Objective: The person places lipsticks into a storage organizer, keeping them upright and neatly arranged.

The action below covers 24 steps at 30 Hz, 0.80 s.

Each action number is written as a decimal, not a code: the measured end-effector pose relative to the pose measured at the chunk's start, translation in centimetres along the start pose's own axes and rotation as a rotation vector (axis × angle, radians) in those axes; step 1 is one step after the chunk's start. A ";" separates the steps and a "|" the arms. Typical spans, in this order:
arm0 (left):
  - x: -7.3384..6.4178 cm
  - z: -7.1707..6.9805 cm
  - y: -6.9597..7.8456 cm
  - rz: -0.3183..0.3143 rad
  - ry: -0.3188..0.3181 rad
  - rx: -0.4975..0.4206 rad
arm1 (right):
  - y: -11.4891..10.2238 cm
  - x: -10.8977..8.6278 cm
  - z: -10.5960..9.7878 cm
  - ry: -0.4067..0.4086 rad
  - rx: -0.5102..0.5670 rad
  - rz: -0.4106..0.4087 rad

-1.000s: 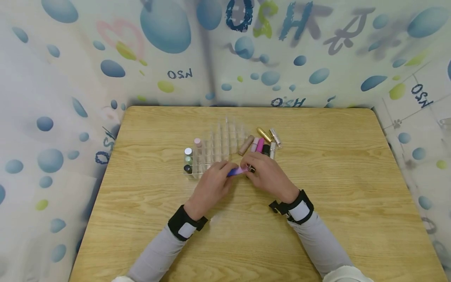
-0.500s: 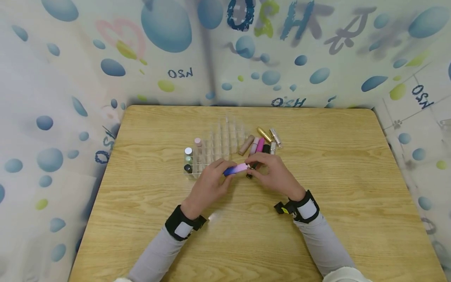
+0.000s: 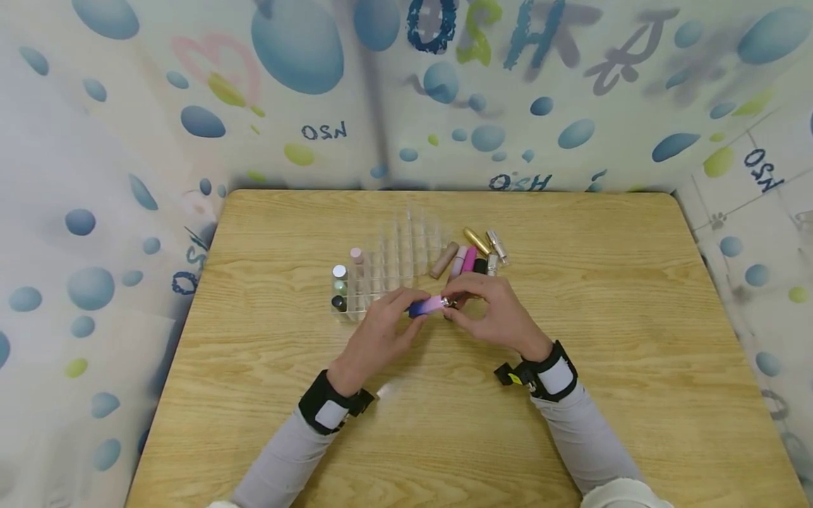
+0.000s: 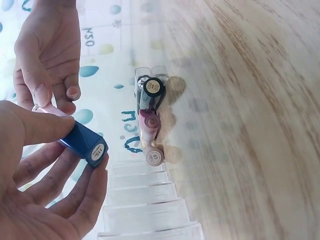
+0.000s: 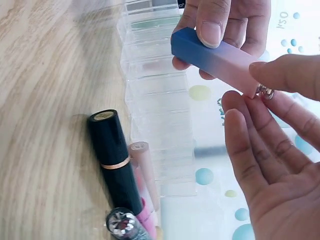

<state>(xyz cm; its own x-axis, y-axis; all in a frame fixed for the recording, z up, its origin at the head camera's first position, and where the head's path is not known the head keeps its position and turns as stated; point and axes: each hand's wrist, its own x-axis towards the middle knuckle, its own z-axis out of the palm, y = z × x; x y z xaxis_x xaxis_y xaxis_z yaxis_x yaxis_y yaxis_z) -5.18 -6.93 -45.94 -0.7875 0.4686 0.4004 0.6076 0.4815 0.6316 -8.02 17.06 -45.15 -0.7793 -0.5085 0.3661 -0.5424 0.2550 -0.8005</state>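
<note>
A square lipstick tube (image 3: 428, 305), fading from blue to pink, lies between both hands above the table. My left hand (image 3: 380, 326) holds its blue end; in the left wrist view the thumb presses one side and a round label shows on the end face. At the pink end, my right hand (image 3: 498, 316) pinches the tube beside a small shiny metal piece (image 5: 265, 92). Below the right hand in its wrist view lies a black lipstick (image 5: 116, 160) with a gold band.
A clear stepped organizer (image 3: 396, 257) stands behind the left hand, with several small bottles (image 3: 339, 288) in its left column. Right of it lie several lipsticks, among them a brown tube (image 3: 444, 260), a magenta one (image 3: 469, 259) and a gold one (image 3: 476, 241).
Since a second ago my right hand has shifted slightly right, and more of the tube's pink end shows. Over the last half second both hands have barely moved.
</note>
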 end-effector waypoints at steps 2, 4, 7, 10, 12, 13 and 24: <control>0.1 0.0 0.1 0.007 0.001 0.007 | -0.2 0.1 -0.1 -0.009 -0.014 -0.010; 0.2 0.0 0.2 0.010 0.002 0.012 | -0.4 0.2 -0.3 -0.021 -0.029 -0.022; 0.3 0.0 0.3 0.024 0.008 0.014 | -0.7 0.3 -0.3 -0.046 -0.035 -0.033; 0.3 -0.1 0.6 0.042 0.016 0.010 | -0.8 0.3 -0.2 -0.069 -0.041 -0.036; 0.2 -0.1 0.8 0.053 0.019 0.006 | -0.9 0.3 -0.1 -0.078 -0.044 -0.035; 0.2 -0.2 0.8 0.056 0.020 0.001 | -1.0 0.2 -0.1 -0.083 -0.049 -0.032; 0.3 -0.2 1.0 0.036 0.011 -0.025 | -1.3 0.3 0.3 -0.106 -0.082 -0.022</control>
<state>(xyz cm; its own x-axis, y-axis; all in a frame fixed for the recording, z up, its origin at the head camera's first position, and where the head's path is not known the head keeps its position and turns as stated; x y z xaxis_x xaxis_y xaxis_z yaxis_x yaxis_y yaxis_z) -4.81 -6.44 -45.07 -0.7663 0.4770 0.4304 0.6329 0.4454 0.6333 -7.45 16.36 -44.12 -0.7315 -0.5980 0.3276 -0.5865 0.3067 -0.7497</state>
